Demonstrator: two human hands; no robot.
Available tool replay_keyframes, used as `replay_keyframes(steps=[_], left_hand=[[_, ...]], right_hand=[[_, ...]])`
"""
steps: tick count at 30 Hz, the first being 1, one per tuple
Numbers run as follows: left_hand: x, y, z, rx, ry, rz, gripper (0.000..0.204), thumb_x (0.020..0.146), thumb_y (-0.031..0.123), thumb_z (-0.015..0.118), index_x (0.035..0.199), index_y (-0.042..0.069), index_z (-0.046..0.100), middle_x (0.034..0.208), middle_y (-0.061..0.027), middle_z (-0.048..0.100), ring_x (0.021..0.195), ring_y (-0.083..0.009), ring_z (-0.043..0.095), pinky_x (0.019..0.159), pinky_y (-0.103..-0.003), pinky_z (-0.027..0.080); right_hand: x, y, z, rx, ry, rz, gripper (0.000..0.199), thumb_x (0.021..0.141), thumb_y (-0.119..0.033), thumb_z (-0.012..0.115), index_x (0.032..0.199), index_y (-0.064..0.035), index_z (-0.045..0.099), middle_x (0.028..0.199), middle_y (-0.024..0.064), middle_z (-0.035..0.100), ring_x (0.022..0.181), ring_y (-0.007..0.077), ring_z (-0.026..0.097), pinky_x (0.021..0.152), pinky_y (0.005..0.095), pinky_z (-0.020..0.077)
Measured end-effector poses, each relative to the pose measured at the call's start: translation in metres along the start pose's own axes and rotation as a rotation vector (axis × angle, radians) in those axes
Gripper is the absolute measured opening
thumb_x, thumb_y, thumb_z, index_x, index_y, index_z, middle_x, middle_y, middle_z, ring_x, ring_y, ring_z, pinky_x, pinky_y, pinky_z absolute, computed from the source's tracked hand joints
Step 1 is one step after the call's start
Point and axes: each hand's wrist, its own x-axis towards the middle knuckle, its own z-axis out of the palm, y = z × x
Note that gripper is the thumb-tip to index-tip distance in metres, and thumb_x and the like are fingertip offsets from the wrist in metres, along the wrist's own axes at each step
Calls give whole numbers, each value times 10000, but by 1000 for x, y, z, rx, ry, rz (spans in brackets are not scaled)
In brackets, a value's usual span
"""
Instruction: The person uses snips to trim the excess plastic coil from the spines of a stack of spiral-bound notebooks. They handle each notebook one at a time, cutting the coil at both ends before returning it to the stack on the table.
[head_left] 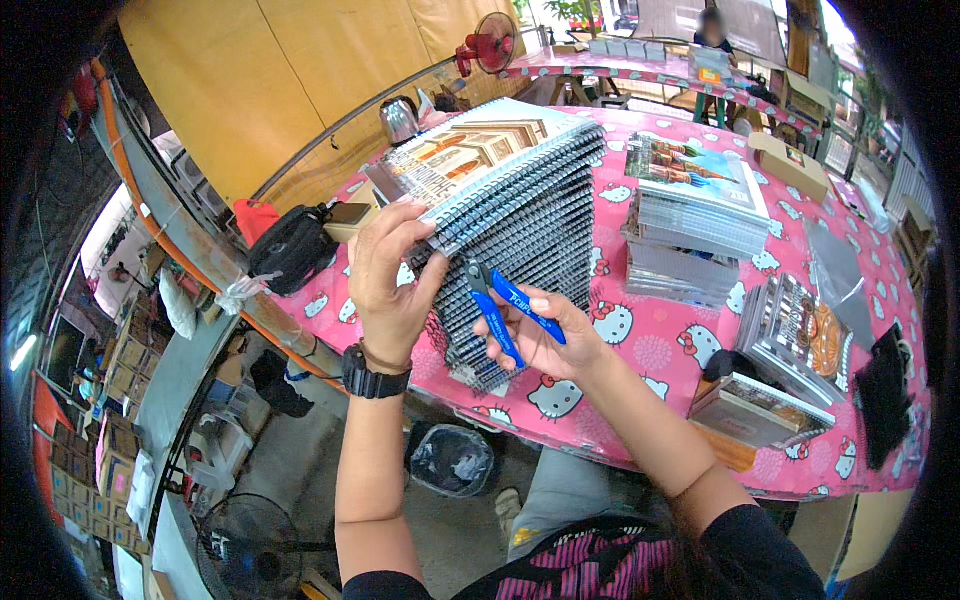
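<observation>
Blue-handled pliers (pixel 508 305) sit gripped in my right hand (pixel 545 335), jaws at the wire spiral of the top notebook (pixel 470 150). My left hand (pixel 390 275) pinches that notebook's near edge, atop the tall stack (pixel 520 250) on the pink table (pixel 660 340).

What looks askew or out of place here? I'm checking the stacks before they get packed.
The tall stack of spiral-bound notebooks leans, fanned toward the table edge; the left hand steadies its top corner. The right hand holds blue-handled pliers at the coils. The smaller notebook stacks sit fairly square.
</observation>
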Motion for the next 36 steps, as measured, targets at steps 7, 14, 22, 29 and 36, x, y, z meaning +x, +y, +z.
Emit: replay_keyframes(steps=[7,14,22,29,36], left_hand=[[1,5,-4,39,-84,-29,443,609,2,677,1024,53,530,1110,-138,551,1093,-277,504,957,-381,373],[1,27,9,387,68,173,311,650,136,721,947,144,628,1125,-58,547,1110,-259,447,907,-382,335],[15,53,24,694,-162,242,239,707,165,684,945,183,667,1144,-8,551,1117,-233,445,925,-391,278],[26,51,27,719,-278,298,293,717,85,638,992,186,640,1136,-8,558,1072,-193,484,904,-380,292],[26,34,-3,601,-323,226,270,690,29,625,934,146,632,1075,-18,569,1011,-210,509,876,-366,325]], right_hand=[[-13,-1,15,-454,227,-74,559,766,-279,592,1222,8,442,1125,165,554,966,227,566,821,331,453],[-77,-6,12,-650,428,-113,612,722,-242,628,1244,9,432,1168,144,530,1037,217,536,913,342,412],[-145,-29,35,-813,573,-182,642,715,-291,642,1249,0,437,1168,111,516,1057,201,515,905,325,402],[-174,-29,35,-861,592,-243,557,742,-187,648,1239,-16,463,1148,76,534,1010,163,514,882,309,394],[-131,-69,44,-1582,685,-463,454,733,-190,642,1145,-29,537,1007,161,577,898,278,579,804,347,445]])
